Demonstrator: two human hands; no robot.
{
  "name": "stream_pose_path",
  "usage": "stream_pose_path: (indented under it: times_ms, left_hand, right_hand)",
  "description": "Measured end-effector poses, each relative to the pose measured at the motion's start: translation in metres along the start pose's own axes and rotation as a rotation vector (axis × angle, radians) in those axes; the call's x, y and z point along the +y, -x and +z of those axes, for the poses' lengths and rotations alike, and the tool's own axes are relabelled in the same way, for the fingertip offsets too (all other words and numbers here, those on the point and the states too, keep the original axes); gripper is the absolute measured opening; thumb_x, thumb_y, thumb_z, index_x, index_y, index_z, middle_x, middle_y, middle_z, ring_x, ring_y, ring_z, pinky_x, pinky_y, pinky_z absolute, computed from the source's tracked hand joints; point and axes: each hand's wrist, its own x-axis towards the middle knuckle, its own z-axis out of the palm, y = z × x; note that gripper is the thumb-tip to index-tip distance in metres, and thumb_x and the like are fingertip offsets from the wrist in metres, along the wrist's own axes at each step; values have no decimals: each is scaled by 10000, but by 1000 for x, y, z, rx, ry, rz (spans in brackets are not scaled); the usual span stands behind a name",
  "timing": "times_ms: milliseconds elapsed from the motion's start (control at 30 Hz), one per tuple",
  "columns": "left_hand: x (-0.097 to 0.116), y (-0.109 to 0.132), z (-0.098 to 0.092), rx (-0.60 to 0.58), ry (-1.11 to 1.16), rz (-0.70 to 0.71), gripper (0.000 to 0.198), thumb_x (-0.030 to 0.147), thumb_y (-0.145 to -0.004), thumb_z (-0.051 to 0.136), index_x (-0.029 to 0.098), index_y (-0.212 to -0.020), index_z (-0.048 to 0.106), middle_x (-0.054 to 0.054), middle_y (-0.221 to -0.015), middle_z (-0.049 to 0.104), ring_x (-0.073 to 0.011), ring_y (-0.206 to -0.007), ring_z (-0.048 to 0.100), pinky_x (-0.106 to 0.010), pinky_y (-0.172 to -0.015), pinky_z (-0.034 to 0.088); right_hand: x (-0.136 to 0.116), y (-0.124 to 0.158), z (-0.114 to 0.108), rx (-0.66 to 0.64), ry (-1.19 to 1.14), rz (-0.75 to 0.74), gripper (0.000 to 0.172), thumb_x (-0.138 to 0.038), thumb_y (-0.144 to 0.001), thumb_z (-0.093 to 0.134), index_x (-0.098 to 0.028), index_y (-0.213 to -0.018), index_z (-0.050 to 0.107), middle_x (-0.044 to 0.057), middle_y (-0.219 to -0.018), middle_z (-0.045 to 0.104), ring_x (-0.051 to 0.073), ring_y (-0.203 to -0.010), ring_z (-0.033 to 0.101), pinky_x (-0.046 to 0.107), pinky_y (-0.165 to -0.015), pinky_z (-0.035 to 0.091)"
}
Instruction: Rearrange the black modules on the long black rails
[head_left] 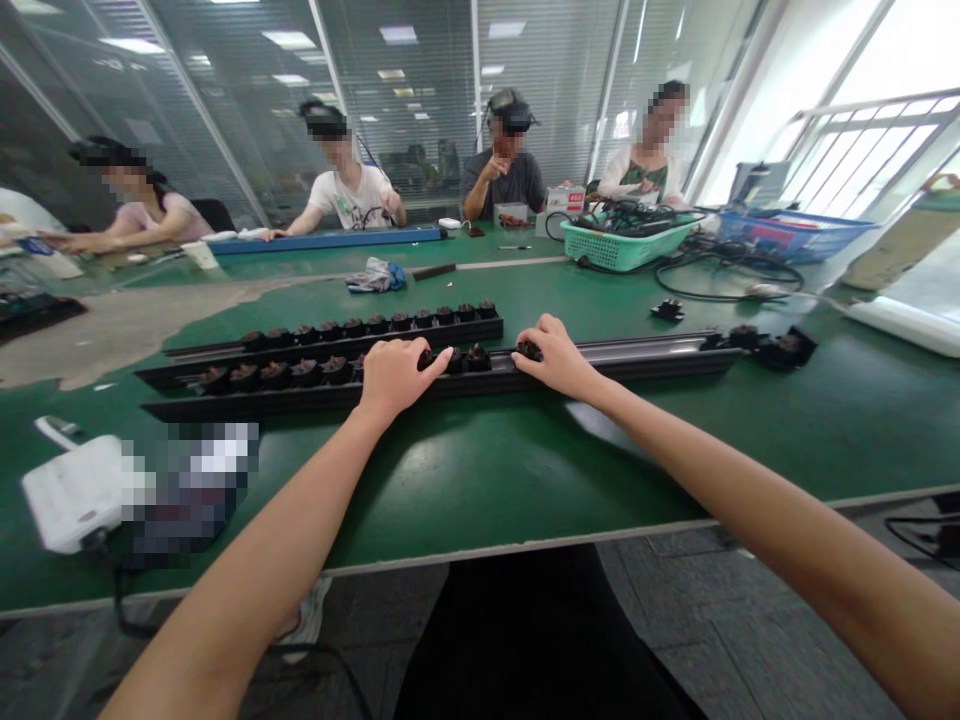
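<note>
A long black channel rail (630, 365) lies across the table in front of me, with a row of round black socket modules (275, 375) in its left part. My left hand (397, 375) rests over that row, its thumb and fingers closed round one module (425, 357). Just right of it, another module (478, 357) sits in the channel. My right hand (553, 357) pinches a black socket module (529, 350) at the rail, near the middle. Its underside is hidden, so I cannot tell whether it is seated. Behind, a second black rail (491, 328) holds a similar row.
Loose black modules (784, 350) lie by the rail's right end, another (667, 309) behind it. A green basket (626, 250) of cables and a blue basket (802, 235) stand back right. A white device (79, 495) lies front left. Several people sit across the table (480, 490).
</note>
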Motion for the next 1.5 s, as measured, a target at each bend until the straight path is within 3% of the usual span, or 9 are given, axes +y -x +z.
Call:
stream_pose_path:
  times_ms: [167,700,1233,1500]
  left_hand:
    - [1,-1,-1,7,-9,6,656,684,-974,299,188,-890,719,-123,-808,728,-293,-827,681,-400,-797,444]
    - [7,-1,5,72,-73,-26,636,653,-974,313,177,-814,703,-138,-778,713,-300,-775,668,-404,-750,404]
    - [9,-4,5,46,10,-68,620,669,-954,341,180,-843,707,-139,-839,724,-304,-821,664,-410,-775,406]
    - [8,-3,6,70,-26,-37,610,659,-971,331,193,-801,686,-125,-812,724,-286,-781,662,-401,-746,406]
  right_hand:
    - [-2,6,1,48,-12,5,169,-351,-908,576,-201,-946,643,81,-940,440,266,-1000,456,454,-970,415]
    - [-6,6,-4,35,137,-148,248,-348,-985,464,-164,-1008,628,119,-971,467,279,-993,449,474,-949,442]
    - [-12,6,-6,8,236,-152,285,-324,-996,402,-142,-989,621,148,-976,483,301,-987,449,493,-952,442]
    - [-10,7,-5,27,155,-126,278,-331,-981,405,-172,-990,633,145,-978,481,315,-998,447,539,-936,444]
